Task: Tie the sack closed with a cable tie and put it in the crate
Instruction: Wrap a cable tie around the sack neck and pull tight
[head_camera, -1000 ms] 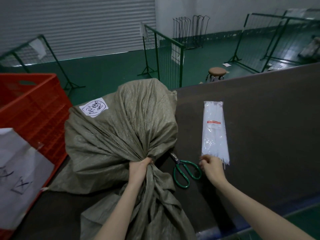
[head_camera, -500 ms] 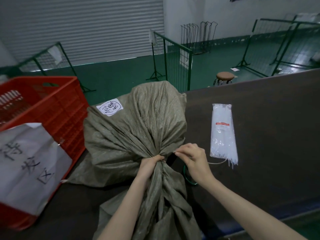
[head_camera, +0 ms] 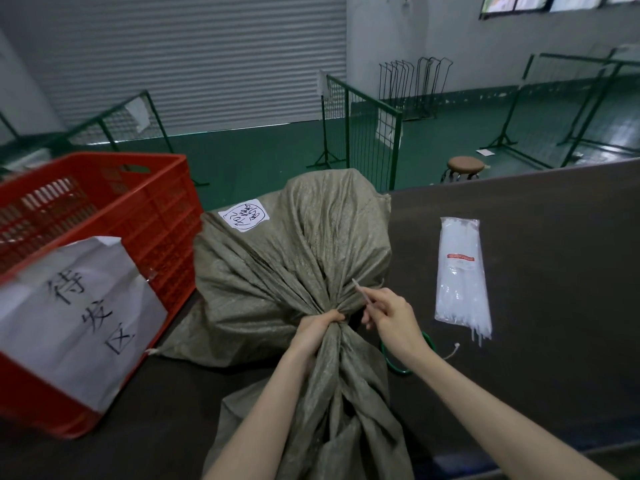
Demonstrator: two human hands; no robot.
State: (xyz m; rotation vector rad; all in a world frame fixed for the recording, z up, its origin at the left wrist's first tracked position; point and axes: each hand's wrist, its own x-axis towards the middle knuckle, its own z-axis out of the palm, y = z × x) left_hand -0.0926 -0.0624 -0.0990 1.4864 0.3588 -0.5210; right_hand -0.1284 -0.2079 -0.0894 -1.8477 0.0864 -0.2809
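Hands first: left hand is fisted tight around the gathered neck of the sack, a woven olive-grey bag all creased, sitting mid-frame on the dark matte table. Right hand pinches a thin pale cable tie, its pointed tip angled up against the neck. Green scissor loops peek out under that wrist. Right of centre lies a clear packet of white ties. Red lattice plastic crate sits at left, touching the sack, paper sign on front.
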